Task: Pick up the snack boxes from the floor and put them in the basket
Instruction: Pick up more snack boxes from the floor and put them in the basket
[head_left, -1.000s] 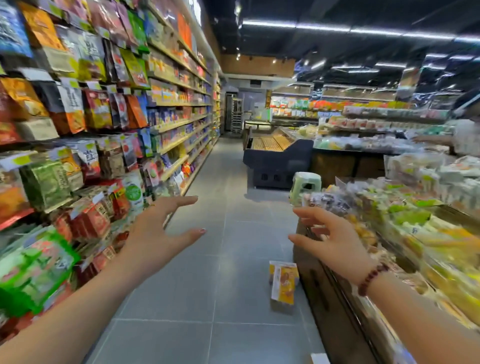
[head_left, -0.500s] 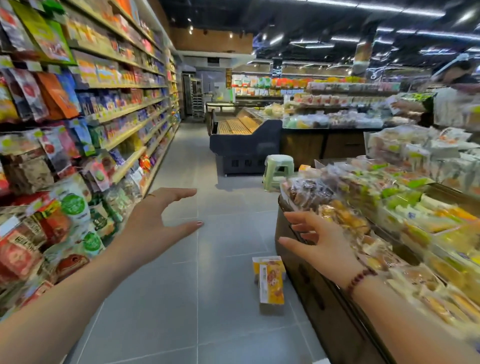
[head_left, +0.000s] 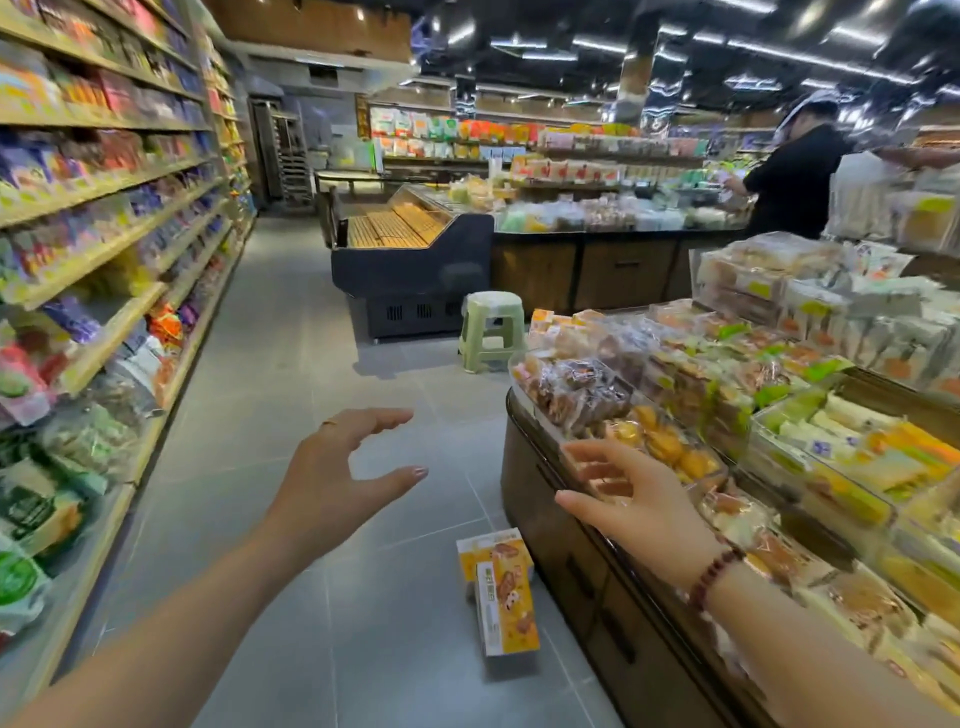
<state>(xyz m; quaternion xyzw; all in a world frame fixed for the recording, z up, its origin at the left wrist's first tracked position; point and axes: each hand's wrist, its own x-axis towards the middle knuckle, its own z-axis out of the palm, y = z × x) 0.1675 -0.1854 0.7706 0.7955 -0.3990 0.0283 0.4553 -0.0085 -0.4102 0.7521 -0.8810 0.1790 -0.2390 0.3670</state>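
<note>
A supermarket aisle with a grey tiled floor (head_left: 291, 405) runs away from the camera under dark ceiling lights. Stocked shelves (head_left: 104, 249) of bright snack bags line the left edge of the aisle, and a dark wooden display counter (head_left: 571, 561) heaped with wrapped bakery goods fills the right side. Two yellow and white snack boxes (head_left: 501, 592) stand upright on the floor, touching each other, one in front of the other, just beside the counter's base near the bottom middle of the view. The left hand (head_left: 332, 483) is held out above the floor, empty, fingers spread apart and curved with the thumb well clear of them; it hangs above and to the left of the boxes, not touching them. The right hand (head_left: 639, 504) is also empty, fingers loosely spread, raised in front of the counter's rounded near corner, with a dark red bead bracelet (head_left: 714, 577) on the wrist. Further down the aisle a pale green plastic stool (head_left: 491, 332) stands beside a dark slatted bread case (head_left: 410, 260). At the far right a person in black (head_left: 795, 176) stands behind another counter. No basket can be seen
</note>
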